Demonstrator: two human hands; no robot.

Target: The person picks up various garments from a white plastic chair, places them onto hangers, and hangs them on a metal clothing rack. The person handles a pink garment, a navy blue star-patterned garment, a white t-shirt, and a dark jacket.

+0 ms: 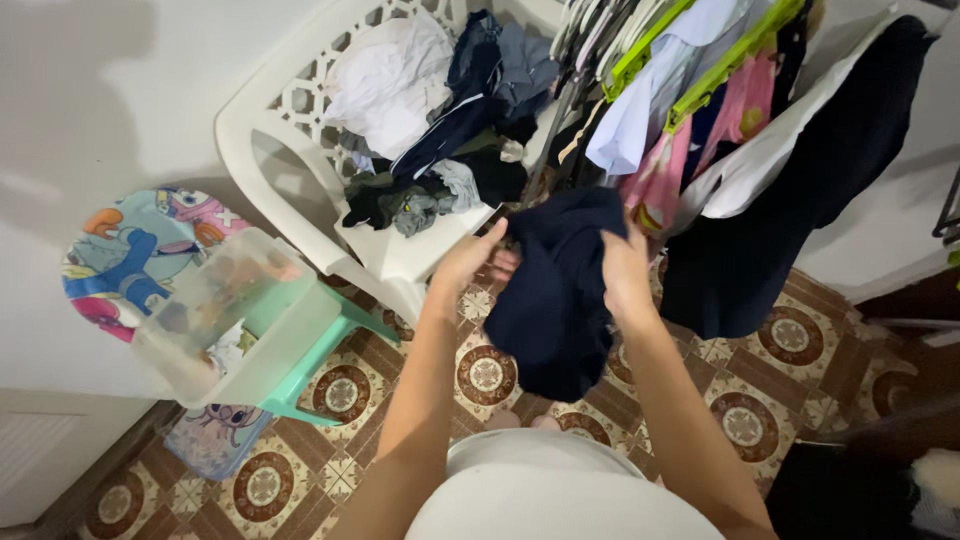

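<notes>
A clear plastic bin [235, 315] sits on a green stool [340, 335] at nine o'clock of the view, beside a cartoon-printed panel [130, 255] against the wall. At eleven o'clock, a white plastic chair [290, 120] carries a heap of crumpled clothes [440, 110]. At centre, a person's left hand [468, 262] pinches the upper edge of a dark navy garment [555, 300], fingers closed on the cloth, while the right hand [625, 268], at three o'clock of the left, grips the same garment with fingers clamped into its folds. The garment hangs between both hands above the patterned tile floor [800, 360]. At one o'clock, shirts hang from green hangers [715, 75] on a rack.
</notes>
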